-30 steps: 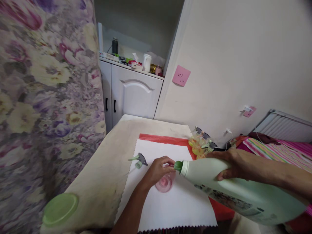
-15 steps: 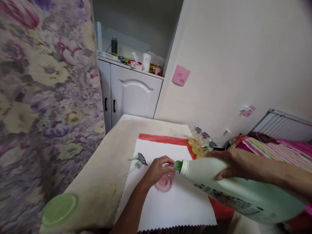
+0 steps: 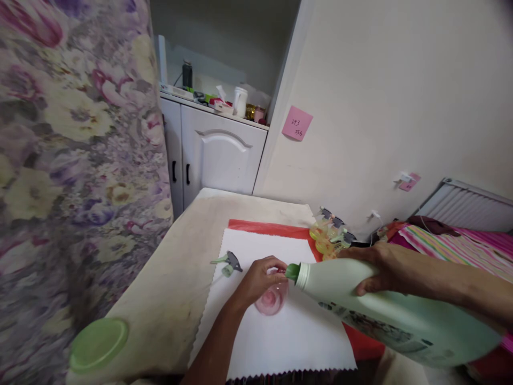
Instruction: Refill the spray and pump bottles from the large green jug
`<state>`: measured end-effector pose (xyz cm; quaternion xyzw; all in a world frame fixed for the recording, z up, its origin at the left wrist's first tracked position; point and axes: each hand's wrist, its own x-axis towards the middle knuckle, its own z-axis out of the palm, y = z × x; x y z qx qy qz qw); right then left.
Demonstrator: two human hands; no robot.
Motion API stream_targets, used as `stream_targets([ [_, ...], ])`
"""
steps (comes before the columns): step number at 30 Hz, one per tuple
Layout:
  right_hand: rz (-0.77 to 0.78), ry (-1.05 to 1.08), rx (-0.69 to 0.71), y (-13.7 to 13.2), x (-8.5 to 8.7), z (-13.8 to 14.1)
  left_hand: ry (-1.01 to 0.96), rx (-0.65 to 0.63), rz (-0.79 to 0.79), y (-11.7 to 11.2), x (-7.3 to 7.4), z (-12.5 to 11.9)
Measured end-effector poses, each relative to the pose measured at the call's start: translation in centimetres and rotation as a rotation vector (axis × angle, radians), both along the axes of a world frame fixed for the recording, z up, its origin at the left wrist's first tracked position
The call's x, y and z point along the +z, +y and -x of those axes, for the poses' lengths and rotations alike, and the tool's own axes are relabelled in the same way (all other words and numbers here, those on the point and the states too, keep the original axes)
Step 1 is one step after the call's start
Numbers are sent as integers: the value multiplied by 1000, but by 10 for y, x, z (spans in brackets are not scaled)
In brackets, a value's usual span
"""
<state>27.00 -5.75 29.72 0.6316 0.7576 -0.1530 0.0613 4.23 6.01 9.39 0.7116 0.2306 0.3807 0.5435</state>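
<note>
My left hand [image 3: 264, 275] is closed around the neck of a small clear pink bottle [image 3: 270, 302] standing on a white sheet [image 3: 280, 342] with zigzag edges. With my right hand [image 3: 379, 270] I grip a large pale green jug [image 3: 348, 291], tipped nearly level. Its dark green spout [image 3: 292, 272] points at the pink bottle's mouth, which my left fingers partly hide. Whether liquid is flowing I cannot tell. To the left of my left hand lies a green and grey spray trigger head [image 3: 229, 263] on the sheet.
Several yellow and orange spray bottles [image 3: 326, 238] with grey trigger heads stand at the back right. A green round lid [image 3: 98, 344] lies at the table's [image 3: 160, 299] front left. Red material [image 3: 268, 229] shows under the sheet. A floral curtain [image 3: 80, 187] hangs on the left.
</note>
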Motion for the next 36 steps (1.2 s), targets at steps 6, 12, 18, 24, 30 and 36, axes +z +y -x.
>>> stream_targets([
  [6, 28, -3, -4, -1, 2, 3, 2, 2, -8, 0, -1, 0],
  [12, 10, 4, -19, -2, 0, 1, 7, 0, -20, 1, -1, 0],
  [18, 40, 66, -31, 0, 0, -1, -11, -6, -19, 2, -2, 0],
  [24, 56, 59, -35, -2, 2, 1, -3, -16, -11, 2, -1, 1],
  [30, 36, 14, -26, -1, 2, 2, -15, -23, 15, 1, -2, 1],
  [36, 41, 14, -29, -1, 2, 2, -18, -23, 24, 2, -3, 1],
])
